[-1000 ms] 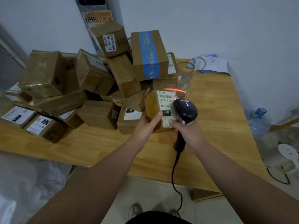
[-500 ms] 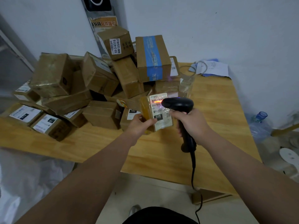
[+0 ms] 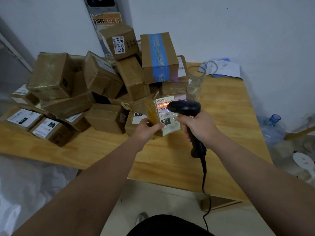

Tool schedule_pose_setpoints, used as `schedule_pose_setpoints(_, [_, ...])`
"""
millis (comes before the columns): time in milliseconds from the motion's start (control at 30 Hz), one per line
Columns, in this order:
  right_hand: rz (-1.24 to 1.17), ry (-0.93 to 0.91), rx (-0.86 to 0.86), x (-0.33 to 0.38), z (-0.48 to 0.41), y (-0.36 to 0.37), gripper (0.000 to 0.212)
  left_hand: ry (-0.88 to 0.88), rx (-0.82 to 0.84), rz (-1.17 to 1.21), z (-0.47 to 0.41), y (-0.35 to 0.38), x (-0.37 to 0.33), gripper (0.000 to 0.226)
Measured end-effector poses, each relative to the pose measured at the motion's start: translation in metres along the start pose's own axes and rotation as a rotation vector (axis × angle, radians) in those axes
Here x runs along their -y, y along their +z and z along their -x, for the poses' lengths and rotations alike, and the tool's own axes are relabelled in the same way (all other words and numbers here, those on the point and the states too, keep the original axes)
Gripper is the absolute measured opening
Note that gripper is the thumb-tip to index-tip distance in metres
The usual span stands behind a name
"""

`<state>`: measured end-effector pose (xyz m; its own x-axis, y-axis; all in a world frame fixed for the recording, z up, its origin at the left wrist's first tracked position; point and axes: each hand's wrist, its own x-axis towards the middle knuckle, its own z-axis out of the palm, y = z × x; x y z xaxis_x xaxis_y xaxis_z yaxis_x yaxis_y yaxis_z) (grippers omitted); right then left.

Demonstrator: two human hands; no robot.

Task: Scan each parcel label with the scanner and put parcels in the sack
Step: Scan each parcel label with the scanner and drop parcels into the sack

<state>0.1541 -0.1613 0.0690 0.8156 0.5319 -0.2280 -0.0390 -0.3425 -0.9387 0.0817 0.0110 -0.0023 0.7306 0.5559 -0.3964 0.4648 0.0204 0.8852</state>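
Two tight grips: left hand [image 3: 146, 129] around a glossy tape-wrapped boxy parcel [image 3: 167, 116], right hand [image 3: 199, 127] around the black scanner [image 3: 185, 108].

A parcel sorting room: labelled cardboard boxes [image 3: 105, 79] heaped on a wooden table [image 3: 226, 116] against bare walls.

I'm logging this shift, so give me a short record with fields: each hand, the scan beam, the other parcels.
left hand: holds small taped parcel, label toward the camera
right hand: grips black scanner by its handle
scan beam: red line across the barcode at the label's top
other parcels: piled on the wooden table, left and back
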Motion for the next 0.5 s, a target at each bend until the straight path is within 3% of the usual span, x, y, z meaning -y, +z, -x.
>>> schedule_pose_setpoints(500, [-0.015, 0.003, 0.010, 0.0007, 0.0025, 0.0000, 0.023, -0.006, 0.015, -0.021, -0.0004, -0.0034, 0.0074, 0.056])
